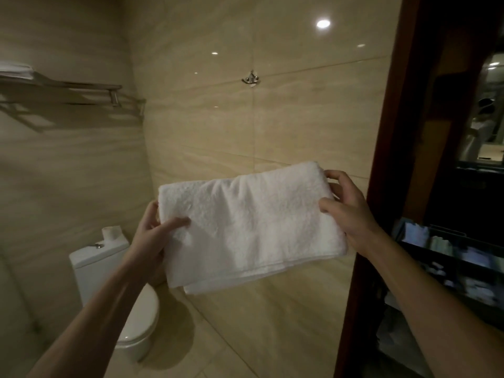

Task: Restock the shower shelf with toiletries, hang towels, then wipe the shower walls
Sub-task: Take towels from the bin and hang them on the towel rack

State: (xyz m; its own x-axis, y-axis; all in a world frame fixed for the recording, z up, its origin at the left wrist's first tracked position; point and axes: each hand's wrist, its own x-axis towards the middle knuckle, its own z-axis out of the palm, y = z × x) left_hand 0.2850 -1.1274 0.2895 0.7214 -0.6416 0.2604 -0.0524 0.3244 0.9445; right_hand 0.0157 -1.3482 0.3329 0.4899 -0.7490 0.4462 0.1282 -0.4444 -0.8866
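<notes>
Beige marble-look wall tiles [81, 173] wrap this dim bathroom, glossy enough to throw back the ceiling lights. A dark wooden door frame [381, 186] runs down the right side, with a black supply cart [450, 257] just past it. Low on the left stands a white toilet [92, 266]. High on the left wall is a chrome towel rack [81, 87], with a shelved towel [16, 70] lying at its far end.

Out in front, the person holds a folded white bath towel [251, 227] flat in the air, well apart from the rack and below the chrome wall hook [251, 79]. The left hand [152, 241] has its grip clamped on the towel's left edge, thumb on top. The right hand [351, 211] pinches the right edge, thumb on top and fingers curled round the far corner.

This looks like the towel-hanging step, though I cannot tell whether the rack or the hook is the target. For the rack, I would keep both edges pinched so the layers don't slump, then lift level and turn left. The neat folded edge should face outward, squared beside the shelved towel, and neither hand should let go until the rack bears the weight. The hook would need the towel shaken open first
</notes>
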